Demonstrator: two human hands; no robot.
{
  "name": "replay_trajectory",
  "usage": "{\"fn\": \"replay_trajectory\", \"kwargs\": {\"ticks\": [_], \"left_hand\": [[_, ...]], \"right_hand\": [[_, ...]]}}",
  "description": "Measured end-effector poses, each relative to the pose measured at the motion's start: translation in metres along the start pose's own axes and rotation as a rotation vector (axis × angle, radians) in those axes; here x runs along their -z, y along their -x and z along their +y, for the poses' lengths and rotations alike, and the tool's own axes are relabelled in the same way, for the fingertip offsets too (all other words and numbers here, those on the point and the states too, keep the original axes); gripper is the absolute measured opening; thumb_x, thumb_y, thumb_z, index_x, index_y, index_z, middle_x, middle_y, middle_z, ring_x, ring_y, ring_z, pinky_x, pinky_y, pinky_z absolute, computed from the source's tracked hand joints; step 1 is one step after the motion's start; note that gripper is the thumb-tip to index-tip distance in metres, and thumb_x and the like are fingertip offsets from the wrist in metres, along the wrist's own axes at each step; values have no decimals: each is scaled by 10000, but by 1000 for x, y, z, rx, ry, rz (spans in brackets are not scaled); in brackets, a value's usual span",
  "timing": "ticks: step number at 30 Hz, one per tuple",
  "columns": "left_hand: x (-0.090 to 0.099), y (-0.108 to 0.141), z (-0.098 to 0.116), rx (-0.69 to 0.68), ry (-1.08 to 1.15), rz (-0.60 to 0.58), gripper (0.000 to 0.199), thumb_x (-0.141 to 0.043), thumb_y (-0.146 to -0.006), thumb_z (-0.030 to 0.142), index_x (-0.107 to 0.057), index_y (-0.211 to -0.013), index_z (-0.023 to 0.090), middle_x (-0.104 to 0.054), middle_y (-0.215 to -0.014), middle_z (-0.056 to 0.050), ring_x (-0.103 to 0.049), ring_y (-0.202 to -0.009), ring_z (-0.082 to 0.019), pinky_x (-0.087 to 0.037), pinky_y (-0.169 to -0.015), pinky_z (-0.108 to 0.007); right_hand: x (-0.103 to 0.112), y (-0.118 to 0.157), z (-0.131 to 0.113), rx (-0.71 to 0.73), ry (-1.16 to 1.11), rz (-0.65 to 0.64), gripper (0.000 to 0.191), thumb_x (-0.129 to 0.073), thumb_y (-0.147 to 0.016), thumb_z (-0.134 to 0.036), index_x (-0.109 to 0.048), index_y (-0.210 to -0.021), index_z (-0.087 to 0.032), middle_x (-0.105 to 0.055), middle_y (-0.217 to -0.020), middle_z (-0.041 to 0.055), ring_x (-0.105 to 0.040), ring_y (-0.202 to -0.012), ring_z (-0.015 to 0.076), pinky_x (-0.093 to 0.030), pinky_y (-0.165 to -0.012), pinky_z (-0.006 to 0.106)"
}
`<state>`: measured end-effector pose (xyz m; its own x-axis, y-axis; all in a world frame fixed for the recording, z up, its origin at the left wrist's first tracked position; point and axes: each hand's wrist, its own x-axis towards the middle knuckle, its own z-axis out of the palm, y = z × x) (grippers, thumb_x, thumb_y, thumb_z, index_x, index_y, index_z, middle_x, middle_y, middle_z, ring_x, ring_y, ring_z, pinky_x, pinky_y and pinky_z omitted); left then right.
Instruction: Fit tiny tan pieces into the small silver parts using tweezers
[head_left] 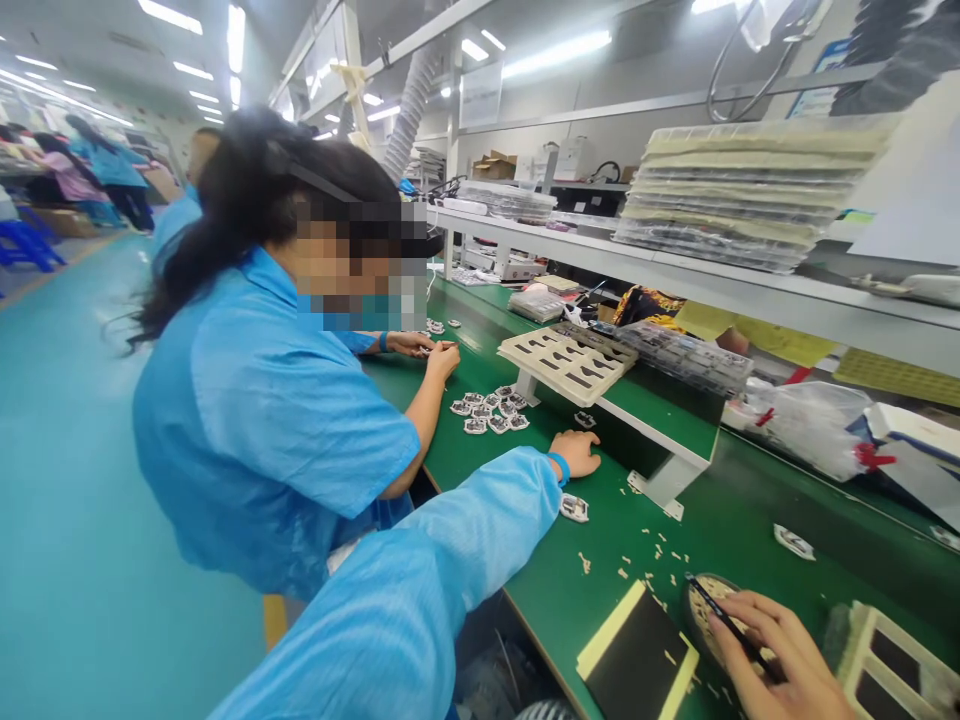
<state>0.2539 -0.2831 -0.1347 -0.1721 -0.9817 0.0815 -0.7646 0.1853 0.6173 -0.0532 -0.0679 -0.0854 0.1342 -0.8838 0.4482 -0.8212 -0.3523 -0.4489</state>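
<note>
Head view: left hand [576, 455] palm-down at arm's length, hold unclear; black tool [741, 636] pen-style in right hand [789, 655].

Green counter [555, 590] bearing a cluster of white-edged parts [480, 411], scattered pale slips [585, 564], a yellow-edged black sheet [634, 660], a round dish [689, 622] of similar slips, and a low stand [671, 418] on white legs.

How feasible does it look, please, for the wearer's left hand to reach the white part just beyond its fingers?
Probably yes: the left hand is right beside the white part on the green table, with nothing visible between them, though the raised shelf may limit room.
</note>
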Motion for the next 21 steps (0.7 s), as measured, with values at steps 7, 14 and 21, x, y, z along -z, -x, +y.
{"fn": "replay_trajectory", "kwargs": {"ticks": [7, 14, 21], "left_hand": [[3, 2, 0, -10, -6, -7, 415, -669, -954, 303, -685, -1361, 223, -730, -1146, -3, -620, -1212, -303, -502, -1083, -515], [7, 3, 3, -4, -13, -22, 415, -675, -954, 297, -687, -1361, 217, -729, -1153, -18, -620, -1220, -309, -502, -1083, -515], [9, 1, 3, -3, -2, -53, 420, -682, -978, 315, -672, -1385, 214, -732, -1156, -6, -623, -1222, -309, -508, -1090, -522]], "right_hand": [[-2, -4, -13, -50, -29, 2, 552, -657, -842, -753, -771, -1013, -241, -660, -1233, -4, -708, -1018, 21, -545, -706, -21], [-4, 0, -5, -135, -67, -39, 583, -655, -809, -782, -769, -1028, -255, -652, -1268, -2, -708, -1046, 56, -545, -642, 17], [-4, 1, -3, -101, -45, -50, 562, -663, -827, -760, -767, -1044, -253, -662, -1251, -15, -703, -1044, 35, -505, -606, -4]]}}
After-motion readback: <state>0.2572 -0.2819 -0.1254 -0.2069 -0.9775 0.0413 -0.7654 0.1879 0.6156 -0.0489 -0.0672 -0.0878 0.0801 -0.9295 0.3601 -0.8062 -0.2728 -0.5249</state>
